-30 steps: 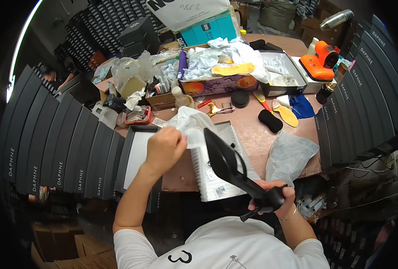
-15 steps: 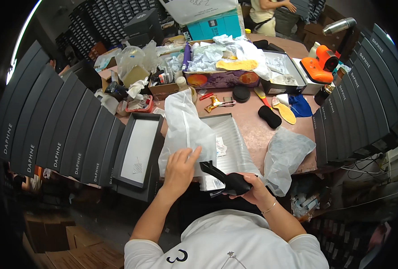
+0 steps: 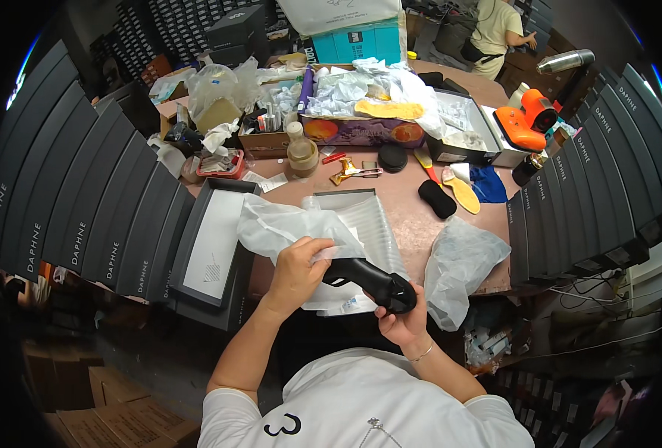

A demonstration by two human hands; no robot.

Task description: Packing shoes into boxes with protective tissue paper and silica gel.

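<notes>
The black shoe [image 3: 372, 282] is gripped in the right hand [image 3: 404, 322]; beside it, tissue paper [image 3: 290, 228] pinched by the left hand [image 3: 300, 269] could tear if snagged.

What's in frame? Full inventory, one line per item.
black shoe: 1, black, held over table's near edge
white tissue paper: 1 sheet, white, under left hand
open shoe box: 1, white inside, table centre
box lid: 1, black rim, left of box
clear plastic bag: 1, translucent, right near edge
yellow insoles: 2, yellow, right of centre
black pad: 1, black, beside insoles
orange device: 1, orange, far right
teal carton: 1, teal, far edge
table: 1, brown
left hand: grips paper
right hand: holds shoe
</notes>
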